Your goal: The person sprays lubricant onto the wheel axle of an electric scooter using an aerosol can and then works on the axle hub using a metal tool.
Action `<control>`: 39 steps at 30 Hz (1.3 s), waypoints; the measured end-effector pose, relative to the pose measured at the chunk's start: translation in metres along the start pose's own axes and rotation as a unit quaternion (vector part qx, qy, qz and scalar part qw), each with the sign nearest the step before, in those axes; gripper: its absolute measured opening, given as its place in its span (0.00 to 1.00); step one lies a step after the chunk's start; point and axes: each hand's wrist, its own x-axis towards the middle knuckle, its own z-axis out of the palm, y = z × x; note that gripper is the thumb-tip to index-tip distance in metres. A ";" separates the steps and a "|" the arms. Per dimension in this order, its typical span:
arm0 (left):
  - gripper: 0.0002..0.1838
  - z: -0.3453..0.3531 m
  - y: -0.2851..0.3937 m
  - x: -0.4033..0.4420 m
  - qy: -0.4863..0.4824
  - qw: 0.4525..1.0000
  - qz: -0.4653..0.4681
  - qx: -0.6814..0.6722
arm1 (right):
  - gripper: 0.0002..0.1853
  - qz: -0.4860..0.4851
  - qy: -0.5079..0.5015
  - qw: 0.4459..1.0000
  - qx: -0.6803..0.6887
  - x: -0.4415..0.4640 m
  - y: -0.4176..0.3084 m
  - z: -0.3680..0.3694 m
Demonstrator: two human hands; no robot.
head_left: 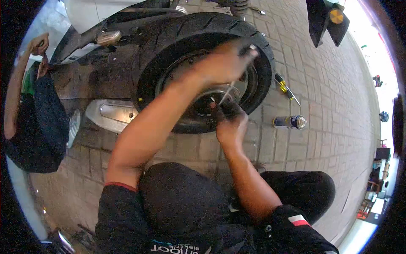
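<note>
A scooter wheel with a black tyre (146, 78) is in front of me, its hub facing up towards me. My left hand (224, 65) reaches across the wheel to its far right side. Motion smears its fingers, and a small bright tip shows beside them. Over the hub (203, 106), my right hand (232, 122) is closed, its fingertips dark. A thin metal rod (227, 93) slants from those fingers up towards my left hand. Where the rod's upper end stops, I cannot tell.
On the paving right of the wheel lie a yellow-and-black screwdriver (284, 86) and a spray can (292, 122). A silver scooter part (112, 114) juts out at left. Another person (38, 114) is at far left, beside the scooter body (95, 12).
</note>
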 end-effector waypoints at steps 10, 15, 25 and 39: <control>0.18 -0.024 0.002 -0.063 0.182 0.981 0.058 -0.035 | 0.10 -0.271 0.043 0.926 -0.260 0.009 0.031 0.014; 0.18 -0.036 0.001 -0.065 0.155 0.986 0.059 -0.033 | 0.09 -0.269 0.111 0.918 -0.271 0.005 0.033 0.020; 0.20 0.005 0.011 -0.022 0.023 0.996 0.083 0.015 | 0.08 -0.113 0.053 0.987 -0.104 -0.006 0.003 0.019; 0.25 0.004 0.022 -0.015 0.035 0.969 -0.101 -0.222 | 0.13 -0.322 0.010 0.943 -0.086 0.037 0.032 -0.035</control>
